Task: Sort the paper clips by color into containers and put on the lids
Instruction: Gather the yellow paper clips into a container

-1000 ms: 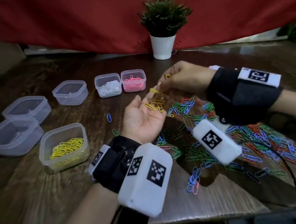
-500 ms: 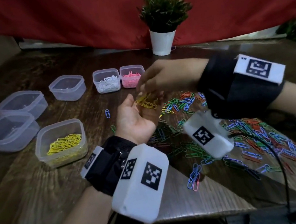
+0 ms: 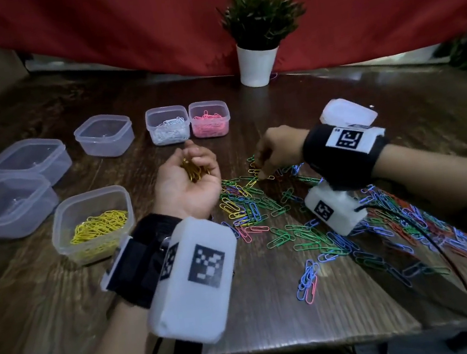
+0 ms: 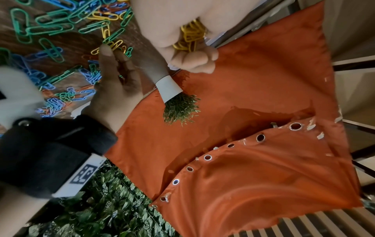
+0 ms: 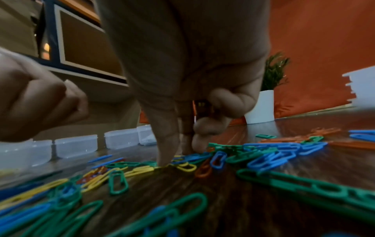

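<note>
the left hand (image 3: 186,180) lay palm up just beside the yellow-clip container (image 3: 93,225), fingers curled round a bunch of yellow clips (image 3: 192,170). the right hand (image 3: 276,150), on the far side of the left hand from that container, reached fingertips down into the mixed clip pile (image 3: 306,217), thumb and forefinger narrowed at a yellow clip (image 5: 185,167) lying on the table (image 3: 50,305); whether it was gripped, i could not tell.
</note>
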Demonstrator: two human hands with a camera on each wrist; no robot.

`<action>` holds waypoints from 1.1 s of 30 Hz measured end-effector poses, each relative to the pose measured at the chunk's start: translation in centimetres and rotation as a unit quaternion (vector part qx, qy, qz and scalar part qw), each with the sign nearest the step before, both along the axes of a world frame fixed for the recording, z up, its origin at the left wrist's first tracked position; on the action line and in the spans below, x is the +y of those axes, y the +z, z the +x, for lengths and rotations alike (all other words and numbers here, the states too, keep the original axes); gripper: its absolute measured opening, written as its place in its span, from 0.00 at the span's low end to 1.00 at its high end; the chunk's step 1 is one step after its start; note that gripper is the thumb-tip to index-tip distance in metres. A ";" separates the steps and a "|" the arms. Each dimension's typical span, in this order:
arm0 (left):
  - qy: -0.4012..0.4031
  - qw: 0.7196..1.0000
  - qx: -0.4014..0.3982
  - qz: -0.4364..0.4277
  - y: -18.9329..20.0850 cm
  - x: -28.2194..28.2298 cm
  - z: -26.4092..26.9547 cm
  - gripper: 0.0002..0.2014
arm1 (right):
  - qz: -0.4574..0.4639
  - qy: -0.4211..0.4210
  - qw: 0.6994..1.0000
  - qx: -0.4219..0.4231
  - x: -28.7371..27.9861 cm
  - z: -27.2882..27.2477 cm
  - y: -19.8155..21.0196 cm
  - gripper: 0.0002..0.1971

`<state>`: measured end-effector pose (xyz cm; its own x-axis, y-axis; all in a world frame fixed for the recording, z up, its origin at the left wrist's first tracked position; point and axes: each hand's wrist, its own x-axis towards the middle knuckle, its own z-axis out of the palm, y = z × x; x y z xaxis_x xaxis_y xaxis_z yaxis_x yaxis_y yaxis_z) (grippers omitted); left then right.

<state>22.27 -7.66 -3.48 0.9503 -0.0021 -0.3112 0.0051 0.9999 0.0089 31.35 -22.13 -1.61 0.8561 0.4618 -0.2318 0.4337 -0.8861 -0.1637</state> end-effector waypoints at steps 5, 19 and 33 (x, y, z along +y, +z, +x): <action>0.003 1.000 0.003 -0.020 0.0 0.0 -0.1 0.22 | -0.049 -0.005 0.998 0.030 -0.6 0.6 0.3 0.09; -0.002 1.000 0.002 -0.013 -0.1 0.0 0.0 0.23 | -0.026 0.002 1.000 0.006 0.5 0.6 -0.3 0.10; 0.001 0.995 -0.005 0.096 0.0 -0.6 0.2 0.24 | 0.100 0.010 0.995 -0.018 0.0 0.1 1.5 0.04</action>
